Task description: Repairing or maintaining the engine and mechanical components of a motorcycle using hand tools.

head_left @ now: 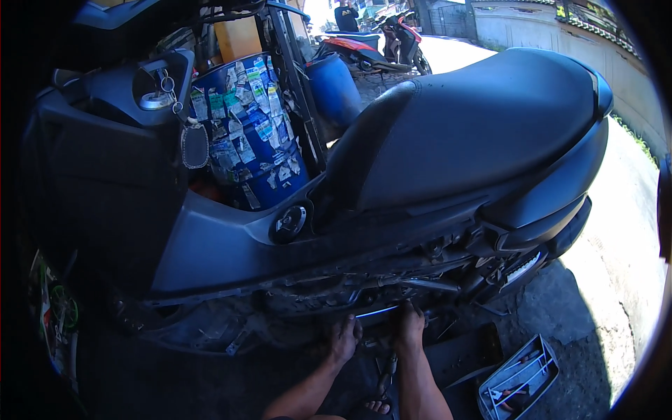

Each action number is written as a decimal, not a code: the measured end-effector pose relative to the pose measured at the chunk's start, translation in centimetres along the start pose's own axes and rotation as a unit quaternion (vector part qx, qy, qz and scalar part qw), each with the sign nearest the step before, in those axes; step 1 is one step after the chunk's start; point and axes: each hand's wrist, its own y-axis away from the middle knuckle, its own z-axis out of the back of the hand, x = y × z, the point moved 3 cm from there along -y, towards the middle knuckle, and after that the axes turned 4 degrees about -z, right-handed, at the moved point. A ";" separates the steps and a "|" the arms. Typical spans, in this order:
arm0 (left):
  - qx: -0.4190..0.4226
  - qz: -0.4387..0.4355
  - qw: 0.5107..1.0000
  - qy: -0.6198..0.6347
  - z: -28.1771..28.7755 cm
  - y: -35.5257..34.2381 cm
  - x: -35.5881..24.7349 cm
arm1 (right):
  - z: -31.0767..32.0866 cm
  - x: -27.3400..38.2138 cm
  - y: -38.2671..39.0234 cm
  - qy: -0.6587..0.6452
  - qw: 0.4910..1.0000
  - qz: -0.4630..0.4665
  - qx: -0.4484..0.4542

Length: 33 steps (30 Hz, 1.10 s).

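Note:
A scooter (pixel 245 245) with a dark seat (pixel 476 133) fills the middle, its lower side uncovered so that dark engine parts show. Low beside those parts, a slim shiny metal rod (pixel 376 312), like a tool handle, spans the gap between my hands. My left hand (pixel 343 339) is closed at the rod's left end. At the other end, my right hand (pixel 411 325) is closed against it, close under the engine. Shadow hides most of the fingertips and both ends of the rod.
A grey tray (pixel 518 378) with tools lies on the ground at the lower right. Behind the scooter stand a blue drum (pixel 252 133) covered in labels and a smaller blue barrel (pixel 334 91). Farther back are a red motorcycle (pixel 371 52) and a person (pixel 346 17).

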 end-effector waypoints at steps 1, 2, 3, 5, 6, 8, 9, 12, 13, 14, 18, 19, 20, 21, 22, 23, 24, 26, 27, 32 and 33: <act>-0.017 -0.004 1.000 -0.015 0.2 -0.1 0.1 | -0.8 -0.4 0.6 -0.090 0.994 -0.037 0.044; -0.034 -0.006 0.999 -0.029 0.3 -0.2 0.2 | -1.7 -0.6 1.3 -0.178 0.977 -0.075 0.087; -0.034 -0.010 0.999 -0.027 0.3 -0.3 0.3 | -2.3 -0.3 2.0 -0.204 0.966 -0.088 0.130; -0.063 -0.003 0.996 -0.066 0.0 -0.6 0.1 | -2.3 -0.4 2.1 -0.177 0.968 -0.103 0.147; -0.062 -0.004 0.996 -0.063 -0.3 -0.5 0.1 | -2.4 -0.4 2.2 -0.150 0.968 -0.123 0.159; -0.069 -0.029 0.993 -0.090 -0.5 -0.4 -0.6 | -3.5 0.7 3.1 -0.174 0.964 -0.104 0.171; -0.073 -0.031 0.993 -0.088 -0.3 -0.5 -0.6 | -4.1 1.5 4.0 -0.157 0.966 -0.111 0.175; -0.091 -0.027 0.992 -0.089 -0.5 -0.7 0.1 | -4.1 1.6 3.0 -0.052 0.985 -0.086 0.143; -0.099 -0.045 0.989 -0.098 -0.5 -0.7 0.2 | -3.9 1.7 2.8 0.031 0.992 -0.060 0.109; -0.107 -0.062 0.987 -0.107 -0.4 -0.6 0.4 | -3.8 2.0 2.7 0.032 0.992 -0.063 0.108; -0.120 -0.045 0.988 -0.090 -0.1 -0.9 1.1 | -3.7 2.2 2.3 0.114 0.988 -0.070 0.081; -0.128 -0.047 0.986 -0.097 0.0 -0.9 1.1 | -3.9 2.2 2.3 0.155 0.984 -0.036 0.080; -0.135 -0.049 0.984 -0.103 0.0 -1.0 1.2 | -4.1 2.4 2.3 0.155 0.984 -0.037 0.079; -0.135 -0.048 0.984 -0.104 0.1 -1.0 1.3 | -4.2 2.6 2.5 0.157 0.983 -0.058 0.077; -0.142 -0.037 0.982 -0.121 0.1 -1.0 1.5 | -4.4 2.9 2.7 0.159 0.981 -0.078 0.074; -0.150 -0.026 0.978 -0.139 0.1 -1.1 1.6 | -4.4 2.8 2.7 0.159 0.981 -0.078 0.074; -0.150 -0.027 0.978 -0.140 -0.1 -1.1 1.5 | -4.4 2.8 2.6 0.159 0.982 -0.079 0.064; -0.162 -0.017 0.975 -0.153 -0.5 -0.7 0.6 | -4.2 2.7 2.7 0.155 0.983 -0.080 0.051; -0.161 -0.017 0.975 -0.154 -0.6 -0.7 0.6 | -4.2 2.7 2.8 0.156 0.984 -0.076 0.046; -0.195 -0.021 0.969 -0.150 -1.7 -0.1 -1.8 | -4.3 3.1 3.1 0.152 0.985 -0.069 0.048; -0.195 -0.021 0.969 -0.150 -1.8 0.0 -2.2 | -4.5 3.4 3.3 0.155 0.984 -0.070 0.046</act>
